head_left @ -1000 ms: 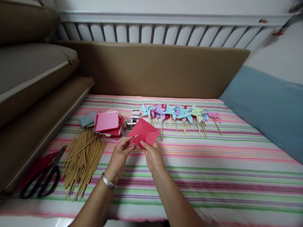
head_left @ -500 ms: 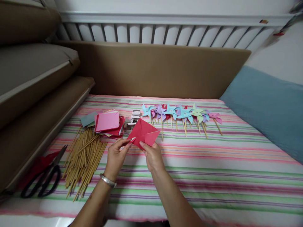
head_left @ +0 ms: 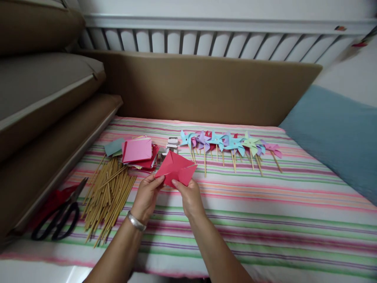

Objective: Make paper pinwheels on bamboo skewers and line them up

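A red paper square [head_left: 175, 167], with slits running in from its corners, is held up between both hands above the striped cloth. My left hand [head_left: 148, 192] pinches its left corner between thumb and fingers. At the lower right edge my right hand [head_left: 191, 195] grips the same sheet, thumb on top and fingers underneath. Behind the sheet lie small silvery metal pieces [head_left: 172, 144], partly covered by it. To the left sits a stack of coloured paper [head_left: 137, 150], pink on top. Thin wooden sticks [head_left: 107, 196] lie in a loose pile left of my left hand.
Finished paper pinwheels [head_left: 234, 144] on sticks lie in a row at the back right. Black-handled scissors [head_left: 63, 216] rest at the left by a red item [head_left: 48, 204]. Brown cushions [head_left: 59, 145] stack along the left; a brown panel [head_left: 200, 88] stands behind.
My left thumb and fingers have moved from lifting a corner flap to pinching the paper's left corner flat. My right hand keeps its grip. The view has shifted slightly.
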Demonstrator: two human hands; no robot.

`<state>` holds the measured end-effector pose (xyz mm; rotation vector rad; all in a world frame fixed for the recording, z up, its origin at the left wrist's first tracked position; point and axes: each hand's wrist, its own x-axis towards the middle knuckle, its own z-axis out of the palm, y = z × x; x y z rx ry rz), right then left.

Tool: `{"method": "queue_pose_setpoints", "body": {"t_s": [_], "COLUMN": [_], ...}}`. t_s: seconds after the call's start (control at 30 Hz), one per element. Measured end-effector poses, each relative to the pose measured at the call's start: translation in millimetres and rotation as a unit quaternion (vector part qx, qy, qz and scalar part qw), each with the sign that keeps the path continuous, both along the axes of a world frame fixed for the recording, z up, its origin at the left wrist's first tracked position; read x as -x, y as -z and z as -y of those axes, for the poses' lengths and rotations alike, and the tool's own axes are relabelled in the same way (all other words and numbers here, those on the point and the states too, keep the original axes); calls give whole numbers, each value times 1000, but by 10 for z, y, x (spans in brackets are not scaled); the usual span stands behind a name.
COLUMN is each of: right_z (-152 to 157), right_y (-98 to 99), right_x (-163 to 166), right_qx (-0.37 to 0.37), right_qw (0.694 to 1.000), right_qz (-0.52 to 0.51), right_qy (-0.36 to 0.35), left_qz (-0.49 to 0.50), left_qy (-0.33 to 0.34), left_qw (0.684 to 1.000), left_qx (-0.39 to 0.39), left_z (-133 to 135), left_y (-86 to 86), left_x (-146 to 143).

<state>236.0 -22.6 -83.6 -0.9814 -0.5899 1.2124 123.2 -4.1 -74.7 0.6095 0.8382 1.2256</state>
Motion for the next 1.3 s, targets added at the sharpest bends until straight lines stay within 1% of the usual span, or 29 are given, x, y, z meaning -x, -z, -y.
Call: {"method": "queue_pose_setpoints", "body": {"t_s": [0.13, 0.37, 0.47, 0.53, 0.6, 0.67, 0.77, 0.83, 0.93, 1.0, 1.03, 1.07, 1.13, 1.17, 1.2, 1.23, 1.27, 1.3], "right_z": [-6, -23, -38, -44, -43, -32, -8, 1, -16, -42, -53, -58, -41, -18, 11, 44, 76, 103], "right_y": [2, 28, 4, -32, -74, -105, -113, -92, -47, -29, -29, -38, -77, -103, -131, -153, -168, -171], "right_x": [-7, -36, -114, -200, -290, -359, -403, -406, -400, -393, -386, -374, -334, -304, -268, -227, -183, -138], "right_qx": [1, 7, 3, 5, 15, 25, 35, 34, 21, 13, 11, 9, -13, -35, -66, -99, -127, -144], "right_qw": [1000, 1000, 999, 999, 996, 989, 969, 957, 949, 952, 957, 963, 965, 954, 938, 920, 907, 902], "right_qz": [2, -15, -25, -3, 41, 92, 163, 194, 216, 215, 213, 217, 260, 296, 336, 371, 393, 402], "right_qy": [-6, -12, -24, -43, -74, -115, -184, -213, -228, -217, -195, -157, -45, 13, 55, 75, 76, 67], "left_qz": [30, 4, -2, 0, -10, -50, -115, -127, -118, -110, -103, -92, -60, -44, -30, -19, -10, 0], "left_qy": [35, 11, 18, 42, 68, 99, 143, 147, 122, 106, 96, 82, 34, 4, -23, -46, -63, -76], "left_qw": [999, 999, 999, 999, 997, 994, 983, 981, 985, 987, 989, 991, 996, 997, 998, 997, 996, 995], "left_qx": [15, 31, 26, 23, 20, 15, 10, 18, 31, 40, 46, 51, 56, 55, 56, 57, 59, 61], "left_z": [4, 2, -5, -18, -34, -44, -45, -39, -32, -33, -36, -42, -59, -70, -82, -93, -102, -108], "left_y": [14, 36, 15, -22, -67, -104, -118, -96, -37, -1, 14, 26, 40, 42, 41, 36, 28, 17], "left_x": [9, 11, 43, 96, 162, 217, 242, 220, 162, 128, 114, 104, 91, 88, 86, 85, 85, 84]}}
